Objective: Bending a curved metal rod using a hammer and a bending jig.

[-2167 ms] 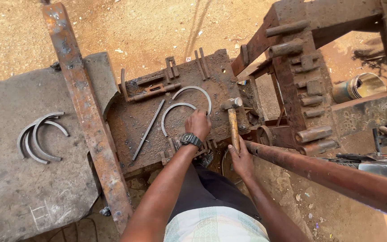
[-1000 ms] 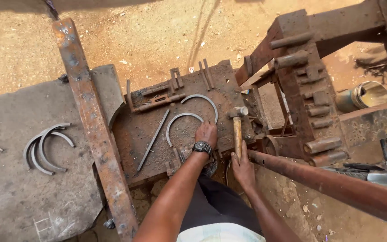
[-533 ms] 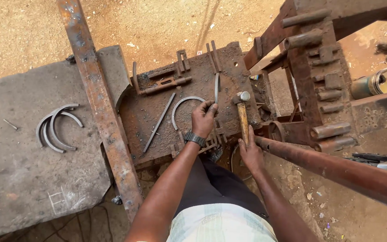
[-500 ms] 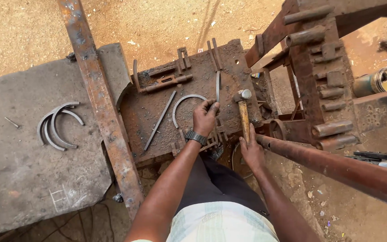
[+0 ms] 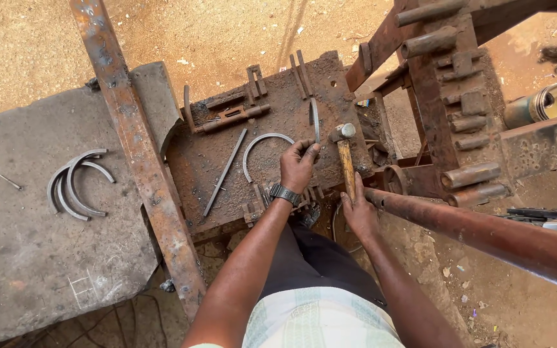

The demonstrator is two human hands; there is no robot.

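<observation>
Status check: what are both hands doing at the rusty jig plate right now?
Left hand pinching a curved metal strip upright on the jig plate. Right hand gripping the hammer handle. Bent half-ring lies beside.

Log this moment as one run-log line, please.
left hand: holds curved grey metal strip upright | right hand: grips wooden-handled hammer | surface: rusty steel workbench
</observation>
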